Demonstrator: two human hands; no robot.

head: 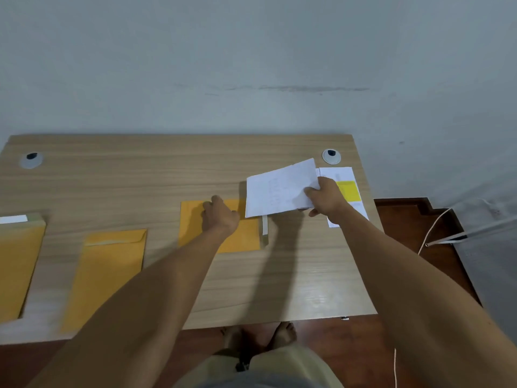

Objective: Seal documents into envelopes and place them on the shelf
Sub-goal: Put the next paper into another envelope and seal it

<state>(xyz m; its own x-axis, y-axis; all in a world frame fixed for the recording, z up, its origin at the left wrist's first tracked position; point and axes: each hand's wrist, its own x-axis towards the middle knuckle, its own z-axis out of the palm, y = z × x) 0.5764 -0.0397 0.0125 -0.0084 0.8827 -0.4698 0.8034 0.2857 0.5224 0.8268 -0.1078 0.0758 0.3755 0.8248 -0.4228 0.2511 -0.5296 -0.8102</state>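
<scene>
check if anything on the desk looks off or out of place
Nothing is damaged or spilled. One oddity: a pale strip lies loose by the right edge of the middle envelope, possibly a peeled seal liner. The right hand holds folded papers; the left hand rests on that envelope.

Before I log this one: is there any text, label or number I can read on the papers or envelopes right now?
None can be read.
Folded white document in the right hand: faint print, too blurred.
White sheets with the yellow sticky note: no legible marks.
Orange envelope under the left hand and the other two envelopes: blank as seen.
</scene>
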